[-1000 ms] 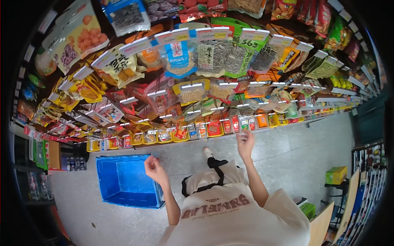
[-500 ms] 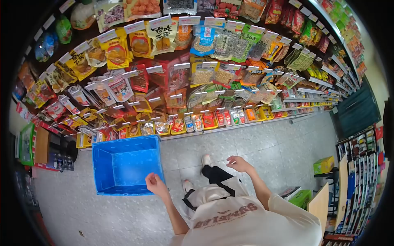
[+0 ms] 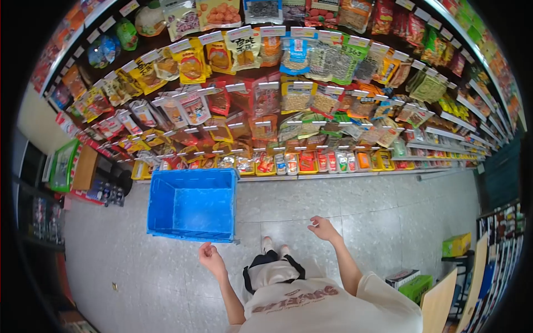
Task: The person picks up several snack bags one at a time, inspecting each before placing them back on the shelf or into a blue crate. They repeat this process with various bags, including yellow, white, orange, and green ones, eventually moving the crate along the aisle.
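Note:
A blue plastic crate [image 3: 235,208] stands on the floor, its open top facing up and nothing inside. My left hand [image 3: 212,262] hangs just in front of the crate's near side, holding nothing, its fingers loosely bent and a little apart. Farther right, over the floor, my right hand [image 3: 325,229] is also without any object, thumb and fingers loosely apart. Beyond the crate rises a rack of hanging snack bags [image 3: 300,54], with a row of small packets in yellow bins [image 3: 383,161] along its bottom shelf. Neither hand touches a product.
Grey tiles make up the floor [image 3: 377,211]. Bottles [image 3: 108,192] and a green-edged stand [image 3: 65,165] are at the left. Green boxes [image 3: 415,289], a yellow-green carton [image 3: 457,245] and a wooden panel [image 3: 440,294] stand at the right. A dark cabinet [image 3: 502,177] lies beyond.
The view has shifted, so the shelves and crate appear farther right and the crate higher. My feet are now side by side. Both hands stay empty; my left hand appears lower, clear of the crate.

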Demonstrator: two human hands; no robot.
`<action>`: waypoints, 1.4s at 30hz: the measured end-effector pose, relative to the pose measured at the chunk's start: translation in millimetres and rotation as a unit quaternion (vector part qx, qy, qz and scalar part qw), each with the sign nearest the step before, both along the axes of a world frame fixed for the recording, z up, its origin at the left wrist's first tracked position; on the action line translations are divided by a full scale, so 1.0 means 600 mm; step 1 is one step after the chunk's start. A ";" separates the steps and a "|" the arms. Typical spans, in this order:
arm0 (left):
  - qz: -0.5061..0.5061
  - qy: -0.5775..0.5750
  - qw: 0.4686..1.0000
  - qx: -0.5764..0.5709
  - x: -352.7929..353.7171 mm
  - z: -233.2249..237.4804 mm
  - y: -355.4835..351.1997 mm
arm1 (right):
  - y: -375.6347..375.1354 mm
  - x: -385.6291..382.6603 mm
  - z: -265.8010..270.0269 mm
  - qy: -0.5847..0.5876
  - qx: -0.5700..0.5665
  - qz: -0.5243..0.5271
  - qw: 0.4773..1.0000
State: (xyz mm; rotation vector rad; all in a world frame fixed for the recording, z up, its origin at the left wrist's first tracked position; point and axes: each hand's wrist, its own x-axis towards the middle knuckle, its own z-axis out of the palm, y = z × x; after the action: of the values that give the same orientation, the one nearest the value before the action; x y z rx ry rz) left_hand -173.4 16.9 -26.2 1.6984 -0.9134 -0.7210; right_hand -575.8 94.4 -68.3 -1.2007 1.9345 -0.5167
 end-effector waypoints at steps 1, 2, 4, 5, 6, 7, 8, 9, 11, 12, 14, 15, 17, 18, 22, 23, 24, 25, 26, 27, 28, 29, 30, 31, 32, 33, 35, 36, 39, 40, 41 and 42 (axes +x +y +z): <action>-0.003 0.003 1.000 0.010 0.007 0.009 0.009 | 0.003 0.010 -0.009 -0.018 -0.003 -0.011 1.000; 0.011 -0.008 1.000 0.010 0.017 0.014 0.015 | 0.003 0.024 -0.020 -0.040 -0.003 -0.021 0.999; -0.008 -0.030 0.999 0.006 0.049 0.025 0.042 | 0.016 0.050 -0.054 -0.050 0.009 0.012 0.999; 0.015 -0.010 1.000 0.009 0.060 0.035 0.053 | 0.021 0.062 -0.065 -0.039 0.011 0.031 0.999; 0.035 -0.015 0.999 0.009 0.077 0.037 0.068 | 0.022 0.079 -0.066 -0.044 0.012 0.051 0.998; 0.050 -0.012 0.999 0.014 0.092 0.038 0.074 | 0.024 0.095 -0.066 -0.069 0.017 0.056 0.996; 0.061 -0.009 0.998 0.017 0.106 0.038 0.074 | 0.022 0.110 -0.067 -0.093 0.022 0.057 0.994; 0.069 -0.011 0.997 0.013 0.117 0.036 0.076 | 0.018 0.123 -0.069 -0.095 0.019 0.065 0.993; 0.090 0.011 0.995 0.033 0.134 0.026 0.086 | 0.019 0.149 -0.073 -0.086 0.035 0.094 0.991; 0.092 0.011 0.995 0.033 0.141 0.020 0.087 | 0.015 0.160 -0.071 -0.086 0.035 0.095 0.991; 0.092 0.073 0.993 0.034 0.150 0.003 0.084 | 0.005 0.177 -0.064 -0.068 0.041 0.104 0.991; 0.093 0.077 0.992 0.035 0.155 0.000 0.081 | -0.002 0.183 -0.063 -0.064 0.043 0.106 0.991; 0.084 0.118 0.989 0.029 0.172 -0.003 0.071 | -0.018 0.197 -0.062 -0.039 0.040 0.114 0.992; 0.087 0.121 0.988 0.035 0.187 -0.013 0.067 | -0.024 0.205 -0.061 -0.036 0.046 0.116 0.992; 0.065 0.146 0.987 0.015 0.289 -0.052 0.015 | -0.074 0.264 -0.054 0.021 0.010 0.108 0.994; 0.054 0.140 0.989 0.011 0.314 -0.051 0.013 | -0.080 0.283 -0.049 0.054 0.012 0.126 0.990; 0.064 0.143 0.987 0.028 0.341 -0.050 0.014 | -0.082 0.304 -0.047 0.056 0.030 0.134 0.989; 0.060 0.140 0.988 0.031 0.366 -0.030 0.002 | -0.095 0.330 -0.037 0.019 0.026 0.125 0.992; 0.054 0.137 0.989 0.027 0.394 -0.020 -0.008 | -0.110 0.356 -0.031 -0.019 0.016 0.112 0.993; 0.056 0.138 0.988 0.031 0.427 -0.029 -0.007 | -0.117 0.377 -0.032 -0.019 0.026 0.118 0.993; 0.062 0.143 0.987 0.036 0.461 -0.044 -0.006 | -0.120 0.396 -0.031 -0.017 0.027 0.118 0.992; 0.065 0.148 0.986 0.035 0.490 -0.058 -0.010 | -0.120 0.412 -0.034 -0.008 0.036 0.122 0.992; 0.073 0.140 0.986 0.046 0.515 -0.069 -0.013 | -0.129 0.428 -0.037 0.002 0.038 0.124 0.992; 0.079 0.132 0.987 0.055 0.538 -0.080 -0.013 | -0.139 0.439 -0.037 0.004 0.024 0.119 0.993; 0.076 0.132 0.986 0.071 0.555 -0.082 -0.015 | -0.137 0.449 -0.035 0.011 0.046 0.119 0.992; 0.072 0.131 0.985 0.088 0.570 -0.082 -0.018 | -0.136 0.457 -0.032 0.017 0.069 0.116 0.991; 0.063 0.131 0.985 0.094 0.594 -0.086 -0.023 | -0.136 0.471 -0.023 0.033 0.079 0.110 0.990; 0.066 0.133 0.983 0.109 0.599 -0.090 -0.029 | -0.138 0.474 -0.019 0.050 0.098 0.115 0.987; 0.063 0.124 0.983 0.119 0.605 -0.093 -0.047 | -0.154 0.487 -0.003 0.051 0.111 0.102 0.987; 0.066 0.124 0.983 0.117 0.603 -0.094 -0.053 | -0.162 0.493 -0.002 0.049 0.120 0.098 0.987; 0.059 0.135 0.984 0.097 0.599 -0.095 -0.059 | -0.171 0.495 -0.008 0.047 0.119 0.103 0.986; 0.053 0.146 0.985 0.076 0.595 -0.095 -0.060 | -0.182 0.496 -0.019 0.050 0.107 0.112 0.987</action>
State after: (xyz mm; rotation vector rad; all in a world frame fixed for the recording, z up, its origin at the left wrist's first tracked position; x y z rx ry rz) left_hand 183.6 -19.3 -83.5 1.7032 -0.5719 -0.9585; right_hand -278.1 -15.0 -79.4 -1.3034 1.8536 -0.1290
